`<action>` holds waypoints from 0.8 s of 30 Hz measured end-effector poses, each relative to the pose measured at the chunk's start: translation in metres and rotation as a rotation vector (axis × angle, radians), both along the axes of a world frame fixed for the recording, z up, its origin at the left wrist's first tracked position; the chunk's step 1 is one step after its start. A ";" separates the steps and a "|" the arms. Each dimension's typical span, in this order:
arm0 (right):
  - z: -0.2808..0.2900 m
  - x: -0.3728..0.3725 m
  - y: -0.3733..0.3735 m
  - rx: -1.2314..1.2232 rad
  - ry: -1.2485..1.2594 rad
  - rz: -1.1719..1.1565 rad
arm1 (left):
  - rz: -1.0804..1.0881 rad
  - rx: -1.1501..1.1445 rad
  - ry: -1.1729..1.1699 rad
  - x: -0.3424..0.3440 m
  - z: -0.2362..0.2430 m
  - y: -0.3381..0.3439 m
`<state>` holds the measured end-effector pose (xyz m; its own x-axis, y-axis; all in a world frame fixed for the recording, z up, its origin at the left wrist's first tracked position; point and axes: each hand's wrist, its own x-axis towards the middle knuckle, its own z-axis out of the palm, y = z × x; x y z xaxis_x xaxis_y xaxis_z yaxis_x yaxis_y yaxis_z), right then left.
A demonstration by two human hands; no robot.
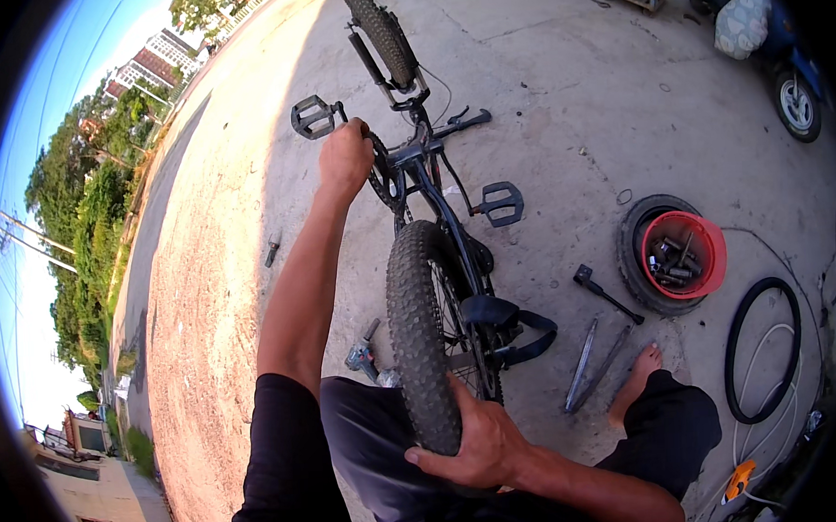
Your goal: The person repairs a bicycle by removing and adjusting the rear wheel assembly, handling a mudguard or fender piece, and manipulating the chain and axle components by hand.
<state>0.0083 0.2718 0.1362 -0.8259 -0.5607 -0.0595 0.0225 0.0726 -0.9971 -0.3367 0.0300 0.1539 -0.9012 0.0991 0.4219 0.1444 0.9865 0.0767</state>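
Note:
A black bicycle stands in front of me, its near wheel between my knees. My left hand is closed at the crank beside the left pedal and the chainring; its fingers are partly hidden. Around the near end of the knobby tire wraps my right hand, thumb on the tread and fingers toward the spokes. The other pedal sticks out to the right of the frame. The far wheel points away from me.
Right of the bicycle lie a black wrench-like tool and two metal bars. A red bucket of metal parts rests on a loose tire. A power tool lies left of the wheel. A blue scooter stands far right.

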 end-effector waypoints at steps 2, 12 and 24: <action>-0.001 -0.001 -0.001 0.006 -0.003 0.000 | 0.014 -0.038 0.022 0.000 -0.001 0.002; -0.008 -0.001 -0.003 -0.008 0.067 -0.026 | -0.073 -0.145 0.115 -0.023 -0.017 -0.005; -0.008 -0.004 -0.004 -0.042 0.026 0.011 | -0.095 -0.214 0.038 -0.048 -0.014 -0.010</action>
